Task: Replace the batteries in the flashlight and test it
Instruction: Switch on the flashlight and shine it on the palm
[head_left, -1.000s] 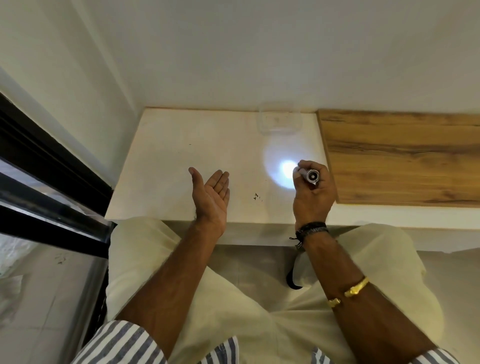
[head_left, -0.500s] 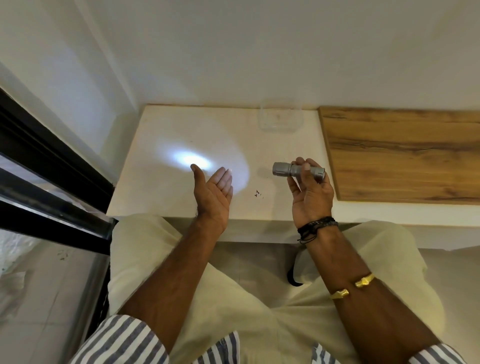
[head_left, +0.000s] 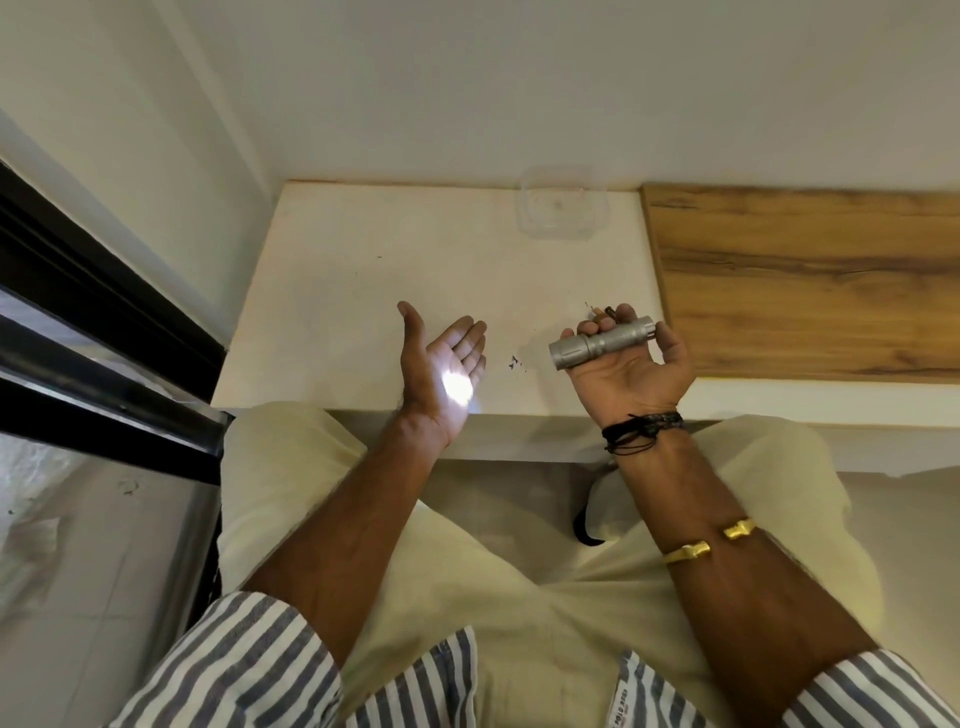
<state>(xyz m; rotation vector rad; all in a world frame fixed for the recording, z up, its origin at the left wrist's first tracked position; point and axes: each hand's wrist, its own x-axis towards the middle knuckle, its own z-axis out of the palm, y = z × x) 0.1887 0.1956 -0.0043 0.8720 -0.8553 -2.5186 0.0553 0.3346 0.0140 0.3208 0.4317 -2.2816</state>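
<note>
A small silver flashlight (head_left: 600, 344) lies across the fingers of my right hand (head_left: 631, 369), palm up, its head pointing left. The light is on: a bright spot falls on the palm of my left hand (head_left: 441, 371). That left hand is held upright with fingers apart and nothing in it, over the front edge of the white table (head_left: 363, 270). The two hands are apart by about a hand's width.
A clear plastic container (head_left: 561, 205) stands at the back of the white table against the wall. A wooden panel (head_left: 805, 280) covers the table's right part. Small dark specks (head_left: 515, 362) lie between my hands. A black window frame (head_left: 78, 322) runs along the left.
My right hand turned palm up and swung the flashlight's head leftward. The light spot moved from the tabletop onto my left palm. My left hand stayed nearly still.
</note>
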